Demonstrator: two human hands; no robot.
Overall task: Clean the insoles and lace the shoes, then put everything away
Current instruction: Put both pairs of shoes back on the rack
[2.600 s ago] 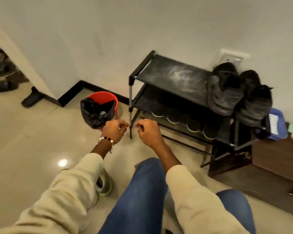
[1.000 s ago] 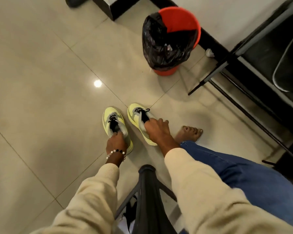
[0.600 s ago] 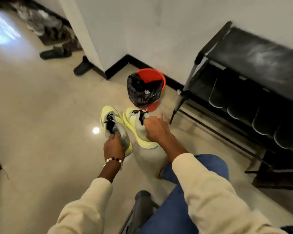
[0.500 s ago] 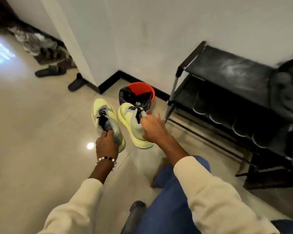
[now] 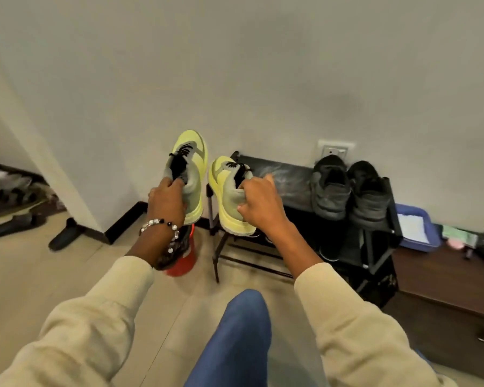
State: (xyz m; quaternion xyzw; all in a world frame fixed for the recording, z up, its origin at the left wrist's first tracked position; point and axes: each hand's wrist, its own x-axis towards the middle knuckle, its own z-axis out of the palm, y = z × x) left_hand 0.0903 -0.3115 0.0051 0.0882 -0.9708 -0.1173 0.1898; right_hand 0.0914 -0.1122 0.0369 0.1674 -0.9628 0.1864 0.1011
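Both yellow-green shoes are off the floor, one in each hand, and both are laced in black. The left hand has its grip clamped on the heel collar of the left shoe, fingers curled into the opening, so the shoe stands away from the hand with its toe pointing up and forward toward the wall. The right hand pinches the heel collar of the right shoe the same way; that shoe's long axis also runs from the hand up and away, toe tilted slightly left.

What matters for putting them away is where the shoe rack lies. Its top shelf sits to the right of both shoes. The right shoe already overlaps the shelf's left corner in the head view, while the left shoe hangs further left, above the red bin. So the right hand is the nearer one, and I'd judge it sets down first. The bare stretch of shelf lies between the right shoe and the pair of black shoes at the far end, so the toes would need to go toward the wall there.
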